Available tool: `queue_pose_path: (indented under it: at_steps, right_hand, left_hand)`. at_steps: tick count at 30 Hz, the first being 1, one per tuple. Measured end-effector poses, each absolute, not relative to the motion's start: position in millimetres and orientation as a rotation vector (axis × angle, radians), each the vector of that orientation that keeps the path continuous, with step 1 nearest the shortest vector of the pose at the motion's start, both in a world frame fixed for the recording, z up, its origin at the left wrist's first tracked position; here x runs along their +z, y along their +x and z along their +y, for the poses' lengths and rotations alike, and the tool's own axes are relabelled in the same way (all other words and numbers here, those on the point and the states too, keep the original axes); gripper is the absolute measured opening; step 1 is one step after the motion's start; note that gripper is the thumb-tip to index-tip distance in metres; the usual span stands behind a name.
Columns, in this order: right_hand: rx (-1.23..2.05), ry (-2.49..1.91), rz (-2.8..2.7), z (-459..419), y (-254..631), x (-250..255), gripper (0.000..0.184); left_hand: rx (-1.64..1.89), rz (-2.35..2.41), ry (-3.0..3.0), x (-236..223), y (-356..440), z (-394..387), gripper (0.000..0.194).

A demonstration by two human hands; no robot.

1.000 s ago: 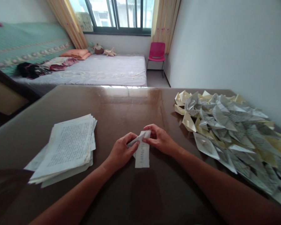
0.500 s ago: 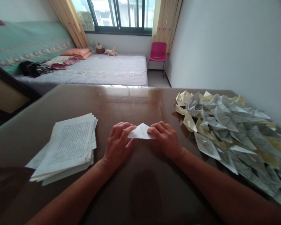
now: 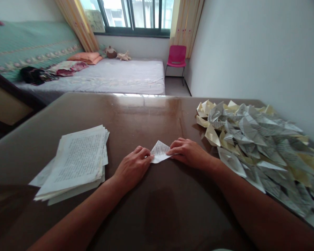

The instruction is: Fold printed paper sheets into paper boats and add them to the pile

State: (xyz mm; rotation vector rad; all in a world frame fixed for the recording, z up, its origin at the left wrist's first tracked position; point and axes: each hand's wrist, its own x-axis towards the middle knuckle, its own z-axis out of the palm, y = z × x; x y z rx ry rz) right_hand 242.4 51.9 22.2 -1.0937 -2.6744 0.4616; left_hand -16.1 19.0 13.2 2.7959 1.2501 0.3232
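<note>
A small folded sheet of printed paper [image 3: 160, 152] is between my hands over the middle of the table, its pointed corner turned away from me. My left hand [image 3: 135, 164] pinches its left corner, thumb and fingers pressed together. On the other side, my right hand [image 3: 189, 152] grips the right corner, with fingertips lying over the paper's face. The undersides of the fingers are hidden. To the left lies a stack of printed sheets [image 3: 73, 162]. A large heap of folded paper boats [image 3: 251, 136], white and cream, spreads to the right.
The glossy brown table [image 3: 136, 115] reflects the window light. Past its far edge stand a bed [image 3: 131, 75] and a pink chair [image 3: 177, 56]. A white wall [image 3: 256, 52] runs along the right, and a dark-framed chair [image 3: 10, 101] is at left.
Both hands have come slightly nearer to me with the folded paper. It has tilted, showing more of its printed face, and the left hand has closed in on its lower left corner.
</note>
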Motion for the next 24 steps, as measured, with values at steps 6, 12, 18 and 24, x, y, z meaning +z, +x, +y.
queue_pose_path:
  at_steps: [6,12,18,24]
  right_hand:
    - [0.731,-1.22,-2.407,62,245,5,0.024]
    - [0.687,-1.458,-2.344,62,241,6,0.019]
    - [0.631,-1.611,-2.279,60,236,7,0.016]
    - [0.576,-1.652,-2.295,59,234,7,0.014]
  left_hand:
    - [0.365,1.42,2.495,15,-18,21,0.025]
    - [0.338,1.586,2.364,13,-15,29,0.033]
    - [0.295,1.692,2.385,13,-10,29,0.032]
    - [0.262,1.705,2.364,15,-9,29,0.031]
